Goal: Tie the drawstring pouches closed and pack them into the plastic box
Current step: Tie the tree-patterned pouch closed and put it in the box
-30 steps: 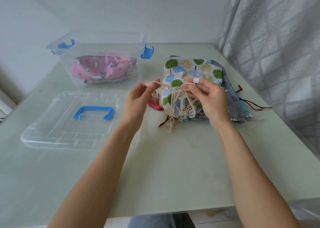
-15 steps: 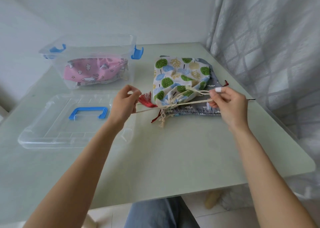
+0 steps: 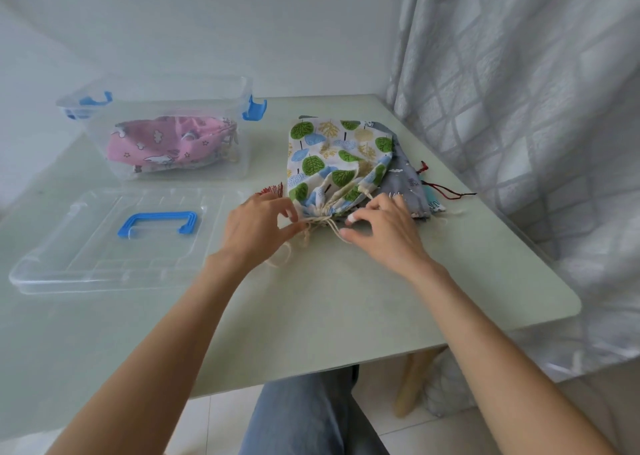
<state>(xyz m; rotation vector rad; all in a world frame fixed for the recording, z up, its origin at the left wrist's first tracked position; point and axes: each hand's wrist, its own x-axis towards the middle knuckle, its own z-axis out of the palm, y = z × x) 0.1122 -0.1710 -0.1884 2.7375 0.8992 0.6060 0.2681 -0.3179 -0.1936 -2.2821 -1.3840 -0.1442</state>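
head view: white tree-print drawstring pouch [image 3: 341, 156] lies on pale green worktop [image 3: 346, 298], atop grey pouch [image 3: 407, 184], right of clear plastic box [image 3: 166, 132]. left hand [image 3: 258, 227] and right hand [image 3: 382, 233] fingers pinch cream drawstring [image 3: 320, 220] at gathered mouth. pink pouch [image 3: 169, 144] inside box. clear lid with blue handle [image 3: 104, 240] lies in front of box.

Your tree-print pouch [image 3: 337, 149] lies flat on the worktop, its mouth gathered tight at the near end, where the cream cord [image 3: 320, 224] trails loose. It rests on a grey pouch [image 3: 407, 181], which sticks out to its right. Far left stands the clear box [image 3: 166, 108], open, blue latches up, with a pink pouch [image 3: 159, 146] inside. Its lid [image 3: 104, 240] lies just near of it.
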